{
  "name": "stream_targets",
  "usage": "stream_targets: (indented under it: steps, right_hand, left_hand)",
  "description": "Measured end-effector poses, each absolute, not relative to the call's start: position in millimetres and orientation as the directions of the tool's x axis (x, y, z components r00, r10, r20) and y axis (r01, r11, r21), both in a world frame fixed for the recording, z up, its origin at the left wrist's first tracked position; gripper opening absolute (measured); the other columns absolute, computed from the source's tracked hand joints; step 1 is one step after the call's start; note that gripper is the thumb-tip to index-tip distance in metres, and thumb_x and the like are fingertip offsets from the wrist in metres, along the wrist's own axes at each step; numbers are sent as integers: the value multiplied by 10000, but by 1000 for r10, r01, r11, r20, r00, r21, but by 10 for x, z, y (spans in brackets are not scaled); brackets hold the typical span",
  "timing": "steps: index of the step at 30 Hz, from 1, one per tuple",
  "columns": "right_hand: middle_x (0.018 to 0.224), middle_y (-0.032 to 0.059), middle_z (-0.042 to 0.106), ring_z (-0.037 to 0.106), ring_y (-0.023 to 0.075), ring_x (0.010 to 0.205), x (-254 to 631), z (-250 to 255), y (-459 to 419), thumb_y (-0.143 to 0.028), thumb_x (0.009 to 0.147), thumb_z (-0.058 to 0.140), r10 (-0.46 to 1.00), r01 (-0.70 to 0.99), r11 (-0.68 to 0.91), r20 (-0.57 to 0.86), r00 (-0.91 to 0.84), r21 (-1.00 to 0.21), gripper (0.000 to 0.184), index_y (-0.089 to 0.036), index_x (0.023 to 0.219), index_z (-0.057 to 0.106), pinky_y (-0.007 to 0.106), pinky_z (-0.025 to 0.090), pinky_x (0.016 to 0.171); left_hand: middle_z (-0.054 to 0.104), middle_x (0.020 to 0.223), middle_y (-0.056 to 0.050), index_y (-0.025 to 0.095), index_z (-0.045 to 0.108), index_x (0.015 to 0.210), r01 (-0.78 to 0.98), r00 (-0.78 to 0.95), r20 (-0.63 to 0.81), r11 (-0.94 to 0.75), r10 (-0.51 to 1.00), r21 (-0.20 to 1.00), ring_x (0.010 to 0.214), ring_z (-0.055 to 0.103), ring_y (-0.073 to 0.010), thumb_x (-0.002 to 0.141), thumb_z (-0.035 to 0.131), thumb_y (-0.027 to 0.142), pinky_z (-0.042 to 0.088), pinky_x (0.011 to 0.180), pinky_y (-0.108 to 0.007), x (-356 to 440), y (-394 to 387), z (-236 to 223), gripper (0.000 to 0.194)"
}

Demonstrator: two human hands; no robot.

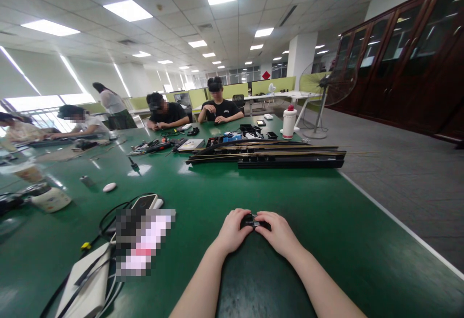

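Both my hands rest on the green table (326,221) near its front edge, meeting around a small black object with a metal bit (253,221). My left hand (234,231) curls its fingers over the object's left side. My right hand (277,233) pinches its right side. The object is mostly hidden by my fingers, so I cannot make out what it is. Both forearms reach in from the bottom of the view.
To my left lie a white box with black cables (87,279), a blurred patch and a white mouse (109,187). Long black rails (268,156) cross the table's middle. A white bottle (289,122) and tools sit farther back. Several people sit at the far end. A fan (326,91) stands right.
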State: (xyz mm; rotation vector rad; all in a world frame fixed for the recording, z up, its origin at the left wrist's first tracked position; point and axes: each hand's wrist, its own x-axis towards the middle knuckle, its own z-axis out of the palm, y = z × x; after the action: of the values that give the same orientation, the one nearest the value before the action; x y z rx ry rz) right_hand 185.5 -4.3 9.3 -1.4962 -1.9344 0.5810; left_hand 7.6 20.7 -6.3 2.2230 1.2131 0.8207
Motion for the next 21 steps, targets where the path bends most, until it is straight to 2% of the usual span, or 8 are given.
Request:
stream_targets:
  steps: [8,15,21]
  right_hand:
    - [1075,76,663,575,229,1040,1862,145,-75,-211,674,633,972,651,234,183,-148,-722,233,-204,901,681,389,390,952]
    - [1077,49,663,581,217,1023,1894,123,-71,-156,661,595,970,610,244,191,-152,-754,381,-211,1037,628,381,400,948]
    - [1081,51,661,581,224,1029,1897,106,-65,-140,663,578,968,614,250,197,-154,-749,379,-214,1031,629,394,397,953]
  left_hand:
    - [566,1106,-55,216,529,1134,582,426,267,-488,864,650,1028,504,-213,747,581,153,398,924,-384,69,211,-69,396]
    - [559,1121,-56,212,526,1147,594,427,253,-481,868,645,1046,495,-214,753,575,161,390,941,-386,76,201,-51,401]
    - [557,1129,-59,218,522,1155,597,428,256,-484,867,639,1050,494,-217,763,568,176,391,937,-390,78,197,-49,397]
